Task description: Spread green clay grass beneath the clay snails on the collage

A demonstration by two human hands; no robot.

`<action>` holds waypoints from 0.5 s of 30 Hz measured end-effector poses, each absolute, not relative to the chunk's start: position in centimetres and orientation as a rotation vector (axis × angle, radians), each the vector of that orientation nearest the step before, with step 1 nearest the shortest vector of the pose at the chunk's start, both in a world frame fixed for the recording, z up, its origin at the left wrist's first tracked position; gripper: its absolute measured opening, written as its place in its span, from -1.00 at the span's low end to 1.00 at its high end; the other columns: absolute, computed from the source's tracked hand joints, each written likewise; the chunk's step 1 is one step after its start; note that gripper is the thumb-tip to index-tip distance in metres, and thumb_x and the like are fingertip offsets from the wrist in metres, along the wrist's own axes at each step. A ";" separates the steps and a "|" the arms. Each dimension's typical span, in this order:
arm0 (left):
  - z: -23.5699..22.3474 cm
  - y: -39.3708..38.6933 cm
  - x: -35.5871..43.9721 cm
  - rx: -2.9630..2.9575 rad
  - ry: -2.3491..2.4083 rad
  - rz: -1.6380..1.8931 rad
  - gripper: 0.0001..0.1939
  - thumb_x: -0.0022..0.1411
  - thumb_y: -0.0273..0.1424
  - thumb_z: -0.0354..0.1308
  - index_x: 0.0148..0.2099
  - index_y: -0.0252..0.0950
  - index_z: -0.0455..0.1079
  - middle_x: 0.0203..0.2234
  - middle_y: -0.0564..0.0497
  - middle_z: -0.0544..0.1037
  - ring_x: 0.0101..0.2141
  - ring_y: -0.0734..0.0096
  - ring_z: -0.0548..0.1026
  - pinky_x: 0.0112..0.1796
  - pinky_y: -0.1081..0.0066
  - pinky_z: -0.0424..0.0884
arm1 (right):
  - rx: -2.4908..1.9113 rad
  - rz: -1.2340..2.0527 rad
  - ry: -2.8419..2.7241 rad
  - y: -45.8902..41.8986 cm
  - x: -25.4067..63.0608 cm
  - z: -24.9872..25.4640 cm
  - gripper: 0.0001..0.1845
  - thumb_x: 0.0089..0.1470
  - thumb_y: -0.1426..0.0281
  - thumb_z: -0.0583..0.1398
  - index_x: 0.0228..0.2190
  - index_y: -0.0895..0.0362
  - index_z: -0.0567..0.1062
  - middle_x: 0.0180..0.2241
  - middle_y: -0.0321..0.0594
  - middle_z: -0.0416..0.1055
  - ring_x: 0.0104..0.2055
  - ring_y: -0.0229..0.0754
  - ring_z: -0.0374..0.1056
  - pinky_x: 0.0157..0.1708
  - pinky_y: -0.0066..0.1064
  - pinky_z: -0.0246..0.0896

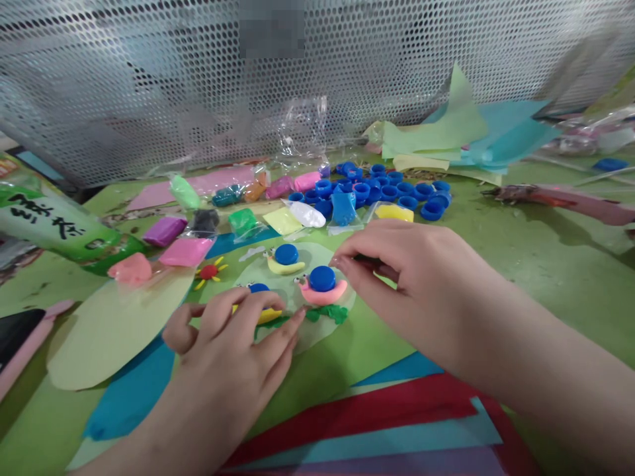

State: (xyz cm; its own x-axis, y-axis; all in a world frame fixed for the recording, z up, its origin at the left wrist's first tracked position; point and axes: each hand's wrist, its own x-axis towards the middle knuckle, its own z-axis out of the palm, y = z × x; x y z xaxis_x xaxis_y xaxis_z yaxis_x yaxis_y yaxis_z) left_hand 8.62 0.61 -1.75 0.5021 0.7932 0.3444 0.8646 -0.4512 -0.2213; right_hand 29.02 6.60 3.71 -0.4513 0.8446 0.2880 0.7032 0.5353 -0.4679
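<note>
On a pale green oval paper (320, 336) lie clay snails with blue bottle-cap shells. The pink snail (325, 295) is right of centre, the pale yellow snail (285, 266) behind it. My left hand (238, 344) is open, fingers spread over the paper. Its fingers partly cover the yellow snail (270, 316), and one fingertip lies near the green clay strip (330, 314). My right hand (407, 271) has thumb and forefinger pinched together just right of the pink snail; whatever is between them is hidden. A red and yellow clay sun (209, 272) sits to the left.
Behind the paper lie many blue caps (389, 192) and packets of coloured clay, among them a purple packet (165, 231). A green tea bottle (64, 221) lies at the left, above a phone (22, 337). Coloured paper sheets (357, 423) are stacked in front.
</note>
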 end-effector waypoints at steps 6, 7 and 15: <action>-1.8 0.5 7.2 -2.360 -1.166 -0.134 -0.62 0.16 -0.29 0.01 0.04 -0.08 0.31 -0.18 -0.14 0.38 -0.19 -0.03 0.29 -0.33 0.07 0.21 | -1.143 0.316 -2.303 6.8 29.2 3.1 -0.78 0.09 0.45 0.09 -0.55 0.09 0.44 -0.55 -0.29 0.37 -0.49 -0.25 0.27 -0.53 -0.41 0.03; -1.8 0.4 7.1 -2.365 -1.138 -0.112 -0.61 0.16 -0.29 0.00 0.06 -0.08 0.29 -0.16 -0.15 0.39 -0.18 -0.05 0.31 -0.33 0.05 0.22 | -1.152 0.320 -2.306 6.8 29.2 3.0 -0.79 0.10 0.45 0.09 -0.54 0.09 0.44 -0.55 -0.29 0.37 -0.49 -0.24 0.28 -0.53 -0.40 0.03; -2.2 -0.4 6.3 -2.563 -1.317 -0.185 -0.54 0.19 -0.38 -0.11 0.14 0.01 0.19 0.03 0.02 0.38 -0.02 -0.04 0.33 -0.10 -0.11 0.14 | -1.188 0.336 -2.349 6.6 29.3 3.0 -0.81 0.10 0.45 0.10 -0.50 0.09 0.45 -0.52 -0.24 0.41 -0.46 -0.20 0.32 -0.52 -0.36 0.09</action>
